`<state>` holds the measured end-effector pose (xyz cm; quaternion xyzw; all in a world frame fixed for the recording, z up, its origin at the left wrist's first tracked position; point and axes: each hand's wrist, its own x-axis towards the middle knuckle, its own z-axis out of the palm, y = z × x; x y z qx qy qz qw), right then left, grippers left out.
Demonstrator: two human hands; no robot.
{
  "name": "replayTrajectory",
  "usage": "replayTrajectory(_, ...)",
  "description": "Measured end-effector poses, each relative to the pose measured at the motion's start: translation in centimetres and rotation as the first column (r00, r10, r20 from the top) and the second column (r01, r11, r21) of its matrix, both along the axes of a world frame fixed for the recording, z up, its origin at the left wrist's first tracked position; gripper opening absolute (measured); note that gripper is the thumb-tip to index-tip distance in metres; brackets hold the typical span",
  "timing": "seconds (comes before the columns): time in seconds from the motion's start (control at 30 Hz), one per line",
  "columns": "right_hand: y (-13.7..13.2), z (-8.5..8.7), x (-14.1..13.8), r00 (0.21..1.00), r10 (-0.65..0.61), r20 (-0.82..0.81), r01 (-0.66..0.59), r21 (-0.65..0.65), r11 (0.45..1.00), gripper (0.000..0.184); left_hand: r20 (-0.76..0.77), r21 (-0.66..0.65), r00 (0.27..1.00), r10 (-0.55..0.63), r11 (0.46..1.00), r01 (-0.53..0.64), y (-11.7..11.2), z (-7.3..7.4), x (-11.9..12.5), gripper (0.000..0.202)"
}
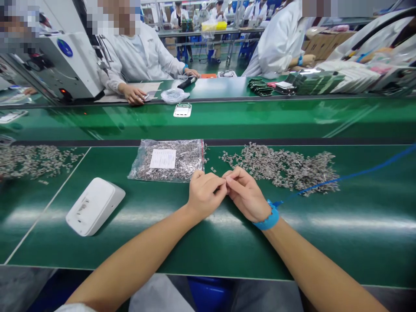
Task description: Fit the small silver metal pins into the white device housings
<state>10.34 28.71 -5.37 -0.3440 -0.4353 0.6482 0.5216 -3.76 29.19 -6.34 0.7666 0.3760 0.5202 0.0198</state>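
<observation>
My left hand (206, 193) and my right hand (244, 190) meet over the green bench, their fingertips pinched together. Whatever lies between the fingers is too small and too covered to name. Just behind my right hand spreads a loose pile of small metal parts (282, 167). A clear zip bag (186, 158) full of similar metal pieces, with a white paper label (163, 158), lies beyond my left hand. Around my right wrist is a blue wrist strap (268, 219), and its cord runs off to the right.
A white plastic device (94, 207) rests on the left of the green bench (156, 242). Another metal pile (32, 161) lies at the far left. Across the conveyor (234, 119), carrying a white device with an exposed board (182, 110), co-workers in white coats sit near stacked circuit boards (313, 82).
</observation>
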Motion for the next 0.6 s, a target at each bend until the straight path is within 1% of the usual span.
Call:
replayTrajectory(0.13, -0.02, -0.03, -0.03, 1.000, 0.016, -0.022, -0.016, -0.030, 0.999, 0.035, -0.007, -0.015, 1.000, 0.023, 1.000, -0.023, 0.07, 0.09, 0.02, 0.021)
replayTrajectory(0.33, -0.01, 0.32, -0.03, 0.992, 0.071, -0.109, -0.081, -0.092, 0.993, 0.033, 0.035, 0.009, 0.999, 0.000, 1.000, 0.000, -0.05, 0.40, 0.06, 0.018)
replayTrajectory(0.5, -0.07, 0.51, -0.02, 0.986, 0.111, -0.124, -0.127, -0.126, 0.984, 0.039, 0.043, 0.000, 0.999, 0.000, 1.000, 0.000, -0.33, 0.61, 0.18, 0.018)
replayTrajectory(0.6, -0.11, 0.43, -0.01, 0.977, 0.141, -0.162, -0.162, -0.127, 0.979, 0.039, 0.070, 0.000, 0.997, -0.006, 1.000, 0.006, -0.51, 0.77, 0.31, 0.017)
